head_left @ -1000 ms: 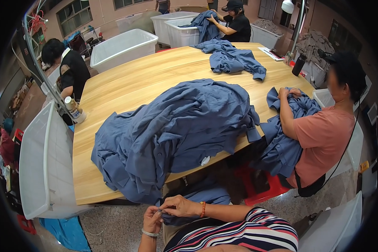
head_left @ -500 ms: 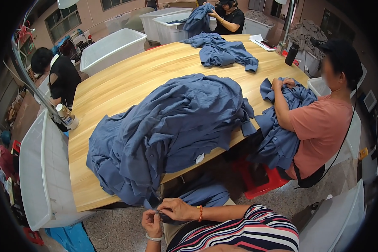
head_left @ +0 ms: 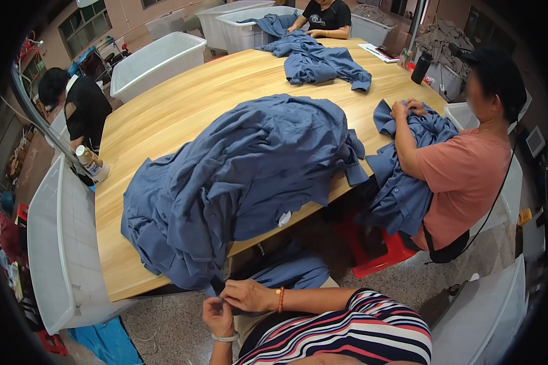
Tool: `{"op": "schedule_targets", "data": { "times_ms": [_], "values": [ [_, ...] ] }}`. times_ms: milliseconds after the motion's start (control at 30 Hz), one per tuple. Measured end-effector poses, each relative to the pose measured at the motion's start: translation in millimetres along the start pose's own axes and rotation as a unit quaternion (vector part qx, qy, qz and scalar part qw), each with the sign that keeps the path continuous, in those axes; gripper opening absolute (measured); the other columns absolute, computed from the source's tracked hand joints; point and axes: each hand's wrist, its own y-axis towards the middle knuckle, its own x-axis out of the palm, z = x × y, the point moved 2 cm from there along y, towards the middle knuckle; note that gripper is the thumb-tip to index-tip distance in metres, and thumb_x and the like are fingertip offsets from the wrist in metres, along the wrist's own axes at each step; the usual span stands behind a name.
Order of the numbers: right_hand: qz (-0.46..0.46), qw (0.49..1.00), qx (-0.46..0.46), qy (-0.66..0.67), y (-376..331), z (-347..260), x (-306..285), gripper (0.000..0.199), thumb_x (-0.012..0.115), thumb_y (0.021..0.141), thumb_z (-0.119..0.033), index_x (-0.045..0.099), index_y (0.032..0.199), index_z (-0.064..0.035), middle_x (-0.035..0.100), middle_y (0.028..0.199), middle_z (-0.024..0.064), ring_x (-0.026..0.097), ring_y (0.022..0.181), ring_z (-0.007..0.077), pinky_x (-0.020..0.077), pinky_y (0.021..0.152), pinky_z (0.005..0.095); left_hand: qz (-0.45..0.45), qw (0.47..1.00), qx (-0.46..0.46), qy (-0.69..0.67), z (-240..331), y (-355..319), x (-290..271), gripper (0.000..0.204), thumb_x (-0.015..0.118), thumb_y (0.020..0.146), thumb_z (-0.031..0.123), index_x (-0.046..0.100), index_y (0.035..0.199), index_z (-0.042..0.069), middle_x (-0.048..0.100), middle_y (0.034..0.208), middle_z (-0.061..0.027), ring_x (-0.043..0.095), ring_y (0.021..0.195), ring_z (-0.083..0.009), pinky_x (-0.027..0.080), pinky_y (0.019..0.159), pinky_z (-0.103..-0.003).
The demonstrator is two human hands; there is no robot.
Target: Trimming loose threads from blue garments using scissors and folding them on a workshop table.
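A big heap of blue shirts (head_left: 249,164) covers the near part of the wooden table (head_left: 164,115) and droops over its front edge. Just past that edge, my left hand (head_left: 219,316) and my right hand (head_left: 249,295) meet, fingertips pinched together on a narrow strip of blue shirt (head_left: 214,285). What lies between the fingertips is mostly hidden by the fingers. More blue cloth (head_left: 295,267) rests over my lap, below the table edge.
On the right a co-worker (head_left: 463,164) handles another blue shirt (head_left: 408,182) beside a red stool (head_left: 368,252). Another blue garment (head_left: 323,64) lies at the far side. A white bin (head_left: 49,249) stands left; a black bottle (head_left: 421,68) is at the far right.
The far co-worker has lowered a lifted blue garment to the table. The whole view has shifted slightly. My hands keep their pinch on the shirt strip.
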Motion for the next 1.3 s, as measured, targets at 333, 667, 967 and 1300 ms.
{"op": "schedule_targets", "data": {
  "times_ms": [333,667,967,1300],
  "values": [
    [-0.223,0.939,0.182,-0.189,-73.0,74.0,-88.0,0.044,0.07,0.067,-0.027,0.059,0.105,-0.0063,0.062,0.098,0.014,0.059,0.096,0.0308,0.0439,0.083,0.0429,0.152,0.986,0.043,0.049,37.0,-7.8,-127.7,0.015,0.06,0.084,-0.001,0.052,0.096,0.003,0.05,0.087,-0.0007,0.048,0.073,-0.01,0.041,0.068,-0.022],
    [0.078,0.959,0.034,-0.269,2.3,7.3,-227.4,0.041,0.075,0.071,-0.023,0.064,0.105,-0.004,0.062,0.103,0.0173,0.059,0.094,0.0305,0.0466,0.083,0.0369,0.003,0.924,0.227,0.308,80.5,36.1,-8.7,0.038,0.067,0.075,0.005,0.054,0.111,0.002,0.05,0.116,-0.018,0.052,0.102,-0.0313,0.044,0.085,-0.038],
    [0.248,0.846,-0.029,-0.471,88.5,54.8,-330.7,0.018,0.064,0.074,-0.008,0.067,0.092,-0.0065,0.065,0.1,0.0104,0.054,0.106,0.0286,0.0375,0.093,0.0413,-0.008,0.811,0.382,0.443,128.0,178.8,24.2,0.018,0.059,0.079,0.003,0.06,0.097,0.003,0.061,0.097,-0.0128,0.059,0.092,-0.0297,0.043,0.082,-0.038],
    [0.436,0.843,-0.073,-0.307,150.5,-21.4,-397.0,0.019,0.05,0.092,-0.011,0.059,0.106,-0.0036,0.057,0.073,0.0126,0.056,0.067,0.0195,0.0447,0.062,0.0333,0.164,0.938,0.303,-0.039,200.0,240.3,-43.9,0.013,0.049,0.097,0.011,0.056,0.098,0.0,0.055,0.089,0.0,0.049,0.083,-0.0058,0.041,0.075,-0.019]
  ]
}}
